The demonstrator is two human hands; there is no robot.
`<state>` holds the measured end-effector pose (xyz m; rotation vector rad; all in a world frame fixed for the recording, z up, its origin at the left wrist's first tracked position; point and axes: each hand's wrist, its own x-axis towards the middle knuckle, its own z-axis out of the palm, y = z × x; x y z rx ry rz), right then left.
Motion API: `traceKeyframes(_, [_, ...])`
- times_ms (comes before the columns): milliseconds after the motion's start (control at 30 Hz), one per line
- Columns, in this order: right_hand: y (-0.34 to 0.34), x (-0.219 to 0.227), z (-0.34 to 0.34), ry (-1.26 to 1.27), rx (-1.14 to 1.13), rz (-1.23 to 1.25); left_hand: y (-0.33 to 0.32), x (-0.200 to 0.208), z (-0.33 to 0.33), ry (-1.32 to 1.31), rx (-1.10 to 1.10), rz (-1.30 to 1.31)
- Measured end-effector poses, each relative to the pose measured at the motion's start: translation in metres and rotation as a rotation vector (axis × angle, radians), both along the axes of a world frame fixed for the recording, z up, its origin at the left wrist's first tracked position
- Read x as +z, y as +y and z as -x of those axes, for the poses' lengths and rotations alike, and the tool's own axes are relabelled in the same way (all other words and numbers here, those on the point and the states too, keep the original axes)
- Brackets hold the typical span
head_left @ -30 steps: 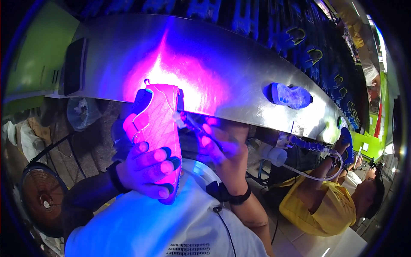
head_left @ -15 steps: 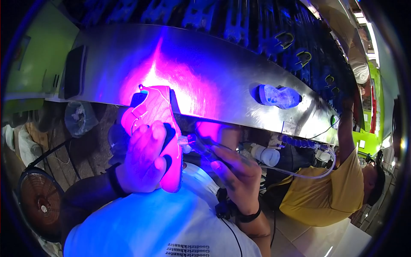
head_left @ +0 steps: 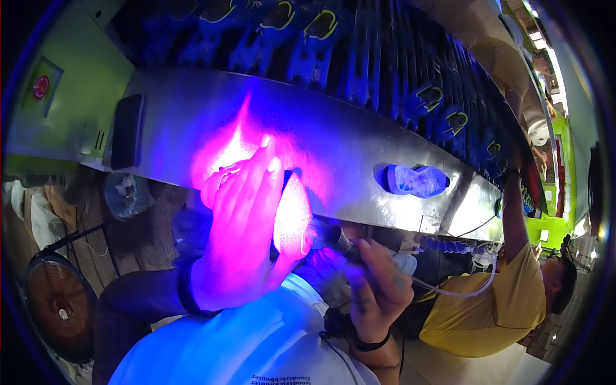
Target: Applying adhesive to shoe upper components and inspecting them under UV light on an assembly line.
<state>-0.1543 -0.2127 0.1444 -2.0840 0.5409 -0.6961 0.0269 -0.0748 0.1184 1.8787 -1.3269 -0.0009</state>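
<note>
Under strong pink and blue light, my left hand (head_left: 240, 224) grips a shoe (head_left: 292, 215) at the bench's near edge. Its fingers stretch over the shoe and hide much of it; the thumb wraps round the near end. My right hand (head_left: 378, 289) holds a dark-handled brush (head_left: 340, 242) in its fingers. The brush's tip is close to the shoe's right side, and glare hides whether they touch. A second shoe-shaped piece (head_left: 417, 181), bluish and sole-like, lies on the metal bench (head_left: 346, 160) to the right, apart from both hands.
Behind the bench runs a row of dark slats (head_left: 366, 58) carrying several shoes. A dark flat panel (head_left: 128, 131) stands at the left by a green machine housing (head_left: 64, 96). A fan (head_left: 61, 308) is at lower left. A co-worker in a yellow shirt (head_left: 475, 314) reaches toward the bench at right.
My left hand has turned the shoe, and its fingers now cover more of it. The brush has shifted slightly right and down with my right hand. The view has tilted.
</note>
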Motion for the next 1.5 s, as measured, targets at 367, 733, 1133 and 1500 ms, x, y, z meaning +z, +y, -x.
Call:
traceKeyframes(367, [-0.03,-0.006,-0.043,-0.095,0.052,0.043,-0.017,0.025,-0.043,0.203,-0.055,-0.112])
traceKeyframes(733, [-0.01,-0.088,-0.059,-0.061,-0.055,-0.157,-0.001,0.004,-0.126,0.041,-0.358,-0.556])
traceKeyframes(1133, [-0.012,-0.003,-0.05,-0.15,0.043,-0.31,0.059,-0.021,-0.056,0.356,-0.623,-0.257])
traceKeyframes(1500, [-0.002,-0.001,-0.03,-0.012,0.075,-0.365,0.07,-0.016,-0.056,0.721,-0.588,-0.319])
